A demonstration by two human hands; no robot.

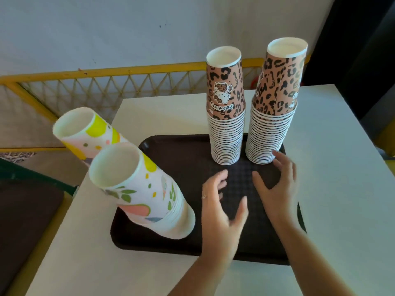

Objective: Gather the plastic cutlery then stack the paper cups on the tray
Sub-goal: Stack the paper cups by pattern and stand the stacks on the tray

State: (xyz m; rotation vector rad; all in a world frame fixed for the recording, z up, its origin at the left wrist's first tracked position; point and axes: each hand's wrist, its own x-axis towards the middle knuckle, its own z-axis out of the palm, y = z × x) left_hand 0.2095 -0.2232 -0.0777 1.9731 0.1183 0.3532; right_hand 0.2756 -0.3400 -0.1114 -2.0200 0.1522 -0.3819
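A dark brown tray [188, 154] lies on a white table [333, 167]. Two tall stacks of leopard-print paper cups stand upside down at its far side, one left [226, 116] and one right [275, 107]. Two stacks of white floral cups stand on the tray's left side, the nearer one [147, 193] in front and the farther one [89, 133] behind it. My left hand [222, 208] and my right hand [275, 186] hover over the tray's middle, fingers spread, holding nothing. The right fingertips are close to the base of the right leopard stack. No cutlery is in view.
A yellow lattice railing [102, 84] runs behind the table along a pale wall. A dark cushion [25, 212] lies at lower left below the table's edge. Bare tabletop shows to the right of and in front of the tray.
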